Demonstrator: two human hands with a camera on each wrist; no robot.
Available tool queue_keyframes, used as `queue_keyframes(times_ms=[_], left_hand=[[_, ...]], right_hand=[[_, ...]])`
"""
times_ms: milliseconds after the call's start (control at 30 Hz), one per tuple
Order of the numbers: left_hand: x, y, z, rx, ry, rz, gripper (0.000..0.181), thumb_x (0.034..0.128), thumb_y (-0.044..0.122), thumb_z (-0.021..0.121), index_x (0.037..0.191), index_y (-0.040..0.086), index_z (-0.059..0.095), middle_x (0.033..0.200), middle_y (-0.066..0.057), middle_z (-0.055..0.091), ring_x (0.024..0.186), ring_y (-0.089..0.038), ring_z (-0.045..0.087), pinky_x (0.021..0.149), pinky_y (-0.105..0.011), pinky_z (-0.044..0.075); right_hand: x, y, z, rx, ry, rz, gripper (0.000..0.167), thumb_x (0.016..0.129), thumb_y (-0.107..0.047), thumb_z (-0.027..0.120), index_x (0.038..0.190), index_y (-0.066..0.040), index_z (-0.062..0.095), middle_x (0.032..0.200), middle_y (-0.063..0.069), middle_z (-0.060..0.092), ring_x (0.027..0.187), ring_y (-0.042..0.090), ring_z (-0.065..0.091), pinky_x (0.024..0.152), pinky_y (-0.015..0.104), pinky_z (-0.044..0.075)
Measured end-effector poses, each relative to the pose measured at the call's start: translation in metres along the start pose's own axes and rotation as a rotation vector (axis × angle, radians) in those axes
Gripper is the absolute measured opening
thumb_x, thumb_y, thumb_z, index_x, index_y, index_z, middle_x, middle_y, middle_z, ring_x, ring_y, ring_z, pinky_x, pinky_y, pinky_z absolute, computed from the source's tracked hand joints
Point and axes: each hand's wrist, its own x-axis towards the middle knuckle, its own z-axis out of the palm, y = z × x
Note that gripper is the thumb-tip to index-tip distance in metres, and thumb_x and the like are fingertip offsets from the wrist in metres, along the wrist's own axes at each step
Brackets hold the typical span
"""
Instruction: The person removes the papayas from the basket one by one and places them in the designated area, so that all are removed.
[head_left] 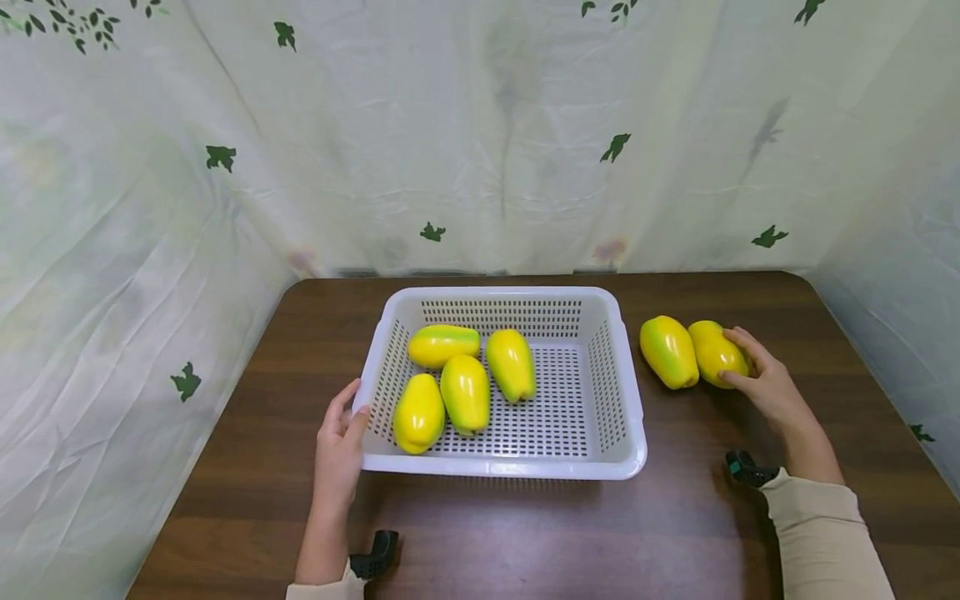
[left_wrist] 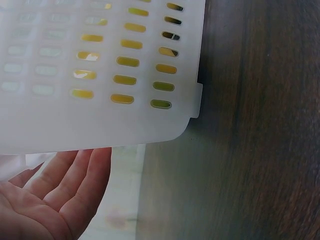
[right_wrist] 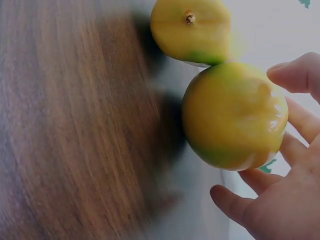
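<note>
A white perforated basket [head_left: 506, 468] stands on the table with several yellow-green fruits inside, one of them [head_left: 465, 395] near its middle left. My left hand [head_left: 339, 454] holds the basket's left rim; in the left wrist view its fingers [left_wrist: 82, 175] reach under the edge of the basket [left_wrist: 95, 130]. To the right of the basket, two more fruits lie side by side. My right hand [head_left: 776, 400] is at the outer fruit [head_left: 718, 354], thumb and fingers spread around it. The right wrist view has that fruit [right_wrist: 235, 117] beside the spread hand [right_wrist: 285, 195], touching the other fruit [right_wrist: 192, 30].
The dark wooden table [head_left: 480, 533] reaches back to a pale cloth curtain [head_left: 525, 167] with green leaf prints. Black wrist devices sit at my left wrist [head_left: 375, 557] and right wrist [head_left: 750, 469].
</note>
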Motion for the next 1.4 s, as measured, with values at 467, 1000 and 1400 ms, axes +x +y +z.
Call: queue_keyframes(times_ms=[467,1000,1400], left_hand=[[0.002,0.002,0.001,0.006,-0.010,0.012,0.041,0.0950,0.027,0.043,0.136,0.024,0.037,0.122,-0.009,0.052,0.103,-0.020,0.053,0.080,-0.026,0.047],[0.001,0.001,0.000,0.011,-0.003,0.001,0.041,0.0951,0.025,0.043,0.136,0.024,0.037,0.120,-0.010,0.053,0.098,-0.020,0.053,0.075,-0.025,0.048],[0.000,0.001,0.000,0.012,0.004,0.003,0.041,0.0949,0.026,0.044,0.135,0.025,0.038,0.119,-0.009,0.054,0.099,-0.021,0.054,0.072,-0.019,0.047]], right_hand=[[-0.001,-0.013,0.002,-0.038,0.116,-0.070,0.064,0.089,-0.017,0.057,0.142,-0.009,0.024,0.148,0.013,0.012,0.134,0.025,0.005,0.105,0.049,0.003],[-0.003,-0.058,0.010,-0.047,0.196,-0.214,0.066,0.084,-0.004,0.061,0.140,-0.010,0.027,0.138,0.013,0.031,0.120,0.020,0.035,0.095,0.015,0.031],[-0.008,-0.107,0.025,-0.092,0.191,-0.343,0.068,0.078,0.001,0.066,0.137,-0.011,0.034,0.134,0.010,0.037,0.117,0.016,0.040,0.093,0.013,0.032]])
